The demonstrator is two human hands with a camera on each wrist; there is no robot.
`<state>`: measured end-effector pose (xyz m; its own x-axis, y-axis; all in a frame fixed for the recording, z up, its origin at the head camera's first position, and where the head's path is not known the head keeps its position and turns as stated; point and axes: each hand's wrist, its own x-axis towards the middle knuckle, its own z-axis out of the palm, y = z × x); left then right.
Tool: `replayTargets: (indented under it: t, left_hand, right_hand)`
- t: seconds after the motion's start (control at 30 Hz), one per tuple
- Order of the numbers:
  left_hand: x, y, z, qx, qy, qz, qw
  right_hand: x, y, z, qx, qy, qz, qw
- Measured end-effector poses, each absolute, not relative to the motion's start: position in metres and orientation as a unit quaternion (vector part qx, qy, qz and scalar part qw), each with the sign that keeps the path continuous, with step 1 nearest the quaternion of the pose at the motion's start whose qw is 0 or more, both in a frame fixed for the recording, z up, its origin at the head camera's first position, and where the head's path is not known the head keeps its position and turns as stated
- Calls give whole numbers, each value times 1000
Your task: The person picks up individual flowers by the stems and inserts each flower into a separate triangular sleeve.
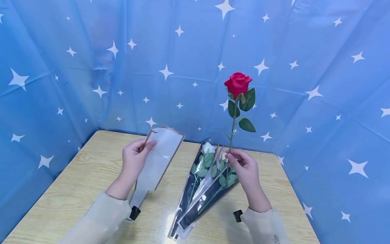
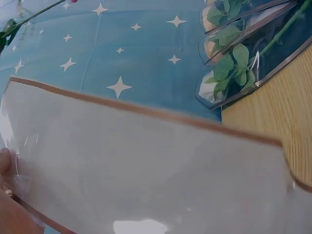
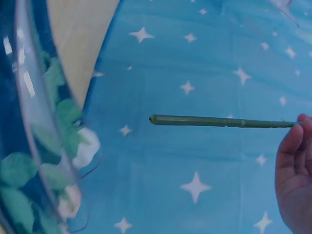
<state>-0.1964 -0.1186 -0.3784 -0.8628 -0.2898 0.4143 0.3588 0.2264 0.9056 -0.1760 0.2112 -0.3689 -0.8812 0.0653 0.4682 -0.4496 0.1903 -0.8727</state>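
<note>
Near the upper edge, my left hand (image 1: 134, 157) pinches a whitish flower sleeve (image 1: 161, 159) with brown borders, its narrow end hanging down toward my wrist. The sleeve (image 2: 146, 156) fills much of the left wrist view and looks flat, with no flower visible in it. My right hand (image 1: 245, 169) pinches the stem of a red rose (image 1: 238, 84) with dark green leaves, holding it upright above the table. In the right wrist view the lower stem (image 3: 195, 121) sticks out past my fingers, its cut end bare.
Several wrapped pale roses (image 1: 204, 173) in clear and black sleeves overlap on the wooden table (image 1: 100, 169), between and below my hands. A blue curtain (image 1: 195, 51) with white stars hangs behind the table and along both sides.
</note>
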Motion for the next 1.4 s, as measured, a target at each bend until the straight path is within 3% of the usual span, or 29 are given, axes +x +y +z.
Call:
replayTargets:
  t: [0.47,0.9,1.4]
  left_hand:
    - [-196,-102,-382,-54,-730,-634,248]
    - [-174,-89,-360,-118,-741,-613,247]
    - [-196,-86,-394,-176,-753,-568,281]
  right_hand:
    - [-177,175,-341,232,-668,661,252]
    - [-178,148,-311,234,-591,706,313]
    - [-181,136,-285,244,-456,788,335]
